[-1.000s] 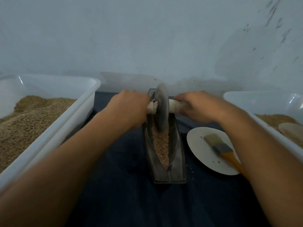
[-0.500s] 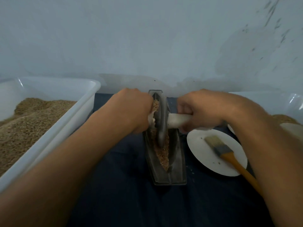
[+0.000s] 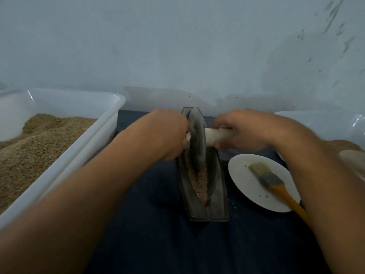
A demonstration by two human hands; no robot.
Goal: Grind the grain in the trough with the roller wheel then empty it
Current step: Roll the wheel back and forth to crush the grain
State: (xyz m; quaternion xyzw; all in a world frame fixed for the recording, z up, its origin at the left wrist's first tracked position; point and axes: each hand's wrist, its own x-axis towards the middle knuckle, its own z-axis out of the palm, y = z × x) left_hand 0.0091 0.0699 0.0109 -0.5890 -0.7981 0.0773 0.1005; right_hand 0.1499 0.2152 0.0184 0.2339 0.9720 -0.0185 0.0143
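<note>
Your left hand (image 3: pixel 167 135) and right hand (image 3: pixel 243 131) both grip the one roller wheel (image 3: pixel 196 139) in the single grain-filled trough (image 3: pixel 216 186); two white tubs (image 3: pixel 98 123) flank it.

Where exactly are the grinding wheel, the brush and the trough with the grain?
roller wheel (image 3: pixel 196 139), head view, on the flat grey face of the disc.
brush (image 3: pixel 269 178), head view, on the dark metal band behind the bristles.
trough (image 3: pixel 217 186), head view, on its bare right inner wall.
</note>
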